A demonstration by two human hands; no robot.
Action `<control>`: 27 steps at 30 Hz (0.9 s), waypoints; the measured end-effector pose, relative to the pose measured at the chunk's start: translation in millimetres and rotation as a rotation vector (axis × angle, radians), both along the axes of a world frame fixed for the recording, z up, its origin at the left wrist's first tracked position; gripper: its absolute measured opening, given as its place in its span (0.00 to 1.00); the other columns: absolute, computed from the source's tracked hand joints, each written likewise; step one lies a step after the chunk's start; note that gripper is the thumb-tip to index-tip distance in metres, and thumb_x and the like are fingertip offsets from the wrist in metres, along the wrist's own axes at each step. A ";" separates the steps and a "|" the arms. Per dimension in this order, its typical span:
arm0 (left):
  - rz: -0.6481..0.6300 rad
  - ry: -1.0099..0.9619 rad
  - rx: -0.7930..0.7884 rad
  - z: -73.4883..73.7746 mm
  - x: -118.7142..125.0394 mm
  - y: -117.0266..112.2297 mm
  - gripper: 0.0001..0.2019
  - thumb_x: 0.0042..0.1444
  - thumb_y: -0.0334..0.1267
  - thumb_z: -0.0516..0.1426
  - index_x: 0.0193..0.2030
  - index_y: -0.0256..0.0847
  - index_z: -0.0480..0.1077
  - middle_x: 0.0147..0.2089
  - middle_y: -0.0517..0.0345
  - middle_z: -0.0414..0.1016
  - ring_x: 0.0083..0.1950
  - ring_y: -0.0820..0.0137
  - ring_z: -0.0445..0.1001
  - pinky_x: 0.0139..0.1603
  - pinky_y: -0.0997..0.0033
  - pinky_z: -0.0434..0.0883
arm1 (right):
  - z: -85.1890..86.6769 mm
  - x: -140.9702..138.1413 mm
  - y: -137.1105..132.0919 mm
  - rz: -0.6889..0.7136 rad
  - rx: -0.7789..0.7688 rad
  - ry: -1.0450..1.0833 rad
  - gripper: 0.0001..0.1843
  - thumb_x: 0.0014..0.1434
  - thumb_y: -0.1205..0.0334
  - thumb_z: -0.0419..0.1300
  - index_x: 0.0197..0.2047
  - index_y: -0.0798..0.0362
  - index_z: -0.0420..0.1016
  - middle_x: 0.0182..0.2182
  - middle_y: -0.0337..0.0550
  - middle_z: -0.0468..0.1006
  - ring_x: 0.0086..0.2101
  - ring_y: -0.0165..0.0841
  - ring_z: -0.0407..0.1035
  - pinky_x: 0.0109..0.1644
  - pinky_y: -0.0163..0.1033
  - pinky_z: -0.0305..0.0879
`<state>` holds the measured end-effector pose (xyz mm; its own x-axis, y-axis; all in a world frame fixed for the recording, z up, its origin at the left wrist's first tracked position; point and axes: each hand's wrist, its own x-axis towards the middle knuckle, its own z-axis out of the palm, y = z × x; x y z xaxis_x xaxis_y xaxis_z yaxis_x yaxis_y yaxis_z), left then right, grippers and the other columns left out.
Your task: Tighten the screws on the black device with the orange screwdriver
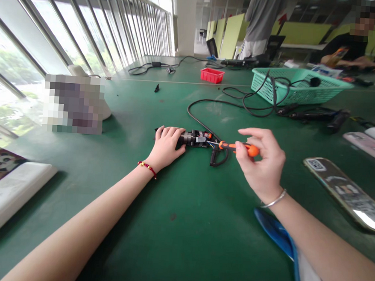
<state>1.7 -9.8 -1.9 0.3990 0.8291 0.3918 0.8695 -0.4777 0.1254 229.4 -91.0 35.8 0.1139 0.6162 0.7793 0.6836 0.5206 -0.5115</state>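
My left hand (166, 146) lies closed over the left end of a small black device (195, 138) with exposed parts and wires, pressing it on the green table (176, 208). A black cable (205, 109) runs from the device toward the back. My right hand (263, 163) pinches an orange-handled screwdriver (240, 147), its tip pointing left at the device's right end. A red string bracelet is on my left wrist and a silver bangle on my right.
A teal basket (300, 86) with cables and a small red bin (211, 75) stand at the back. Black tools (317, 115) lie right of centre, a shiny oblong panel (344, 192) at right, a white board (6, 196) at left. Two people are at the far tables.
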 end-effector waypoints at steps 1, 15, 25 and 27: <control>0.000 0.001 0.001 -0.1 -0.1 0.1 0.20 0.58 0.41 0.50 0.57 0.40 0.62 0.56 0.49 0.69 0.60 0.58 0.62 0.68 0.51 0.48 | -0.5 0.1 0.3 0.015 0.022 -0.005 0.13 0.53 0.61 0.60 0.43 0.50 0.70 0.25 0.36 0.69 0.27 0.31 0.66 0.33 0.40 0.65; -0.001 -0.005 -0.004 -0.1 -0.2 0.3 0.20 0.58 0.40 0.50 0.57 0.40 0.63 0.56 0.49 0.68 0.60 0.58 0.62 0.68 0.50 0.48 | -1.9 1.0 2.4 0.053 0.089 -0.005 0.20 0.50 0.65 0.60 0.48 0.51 0.68 0.35 0.41 0.72 0.34 0.33 0.68 0.38 0.42 0.67; 0.000 0.002 0.008 -0.9 -0.1 0.8 0.20 0.58 0.40 0.51 0.57 0.40 0.63 0.56 0.50 0.69 0.60 0.58 0.62 0.68 0.51 0.48 | -2.8 0.2 2.4 0.045 0.068 -0.004 0.17 0.51 0.65 0.61 0.46 0.50 0.69 0.33 0.40 0.73 0.32 0.33 0.69 0.38 0.42 0.68; 0.000 0.002 0.005 -0.8 0.0 0.6 0.20 0.58 0.40 0.51 0.57 0.40 0.63 0.56 0.50 0.69 0.60 0.58 0.62 0.68 0.51 0.48 | -2.6 0.6 2.9 0.060 0.098 -0.004 0.19 0.50 0.66 0.60 0.47 0.50 0.68 0.38 0.43 0.74 0.36 0.34 0.70 0.41 0.43 0.68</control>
<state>1.7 -9.2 -2.6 0.3997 0.8270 0.3954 0.8699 -0.4782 0.1207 230.0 -88.0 33.2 0.0762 0.5425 0.8366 0.6518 0.6078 -0.4535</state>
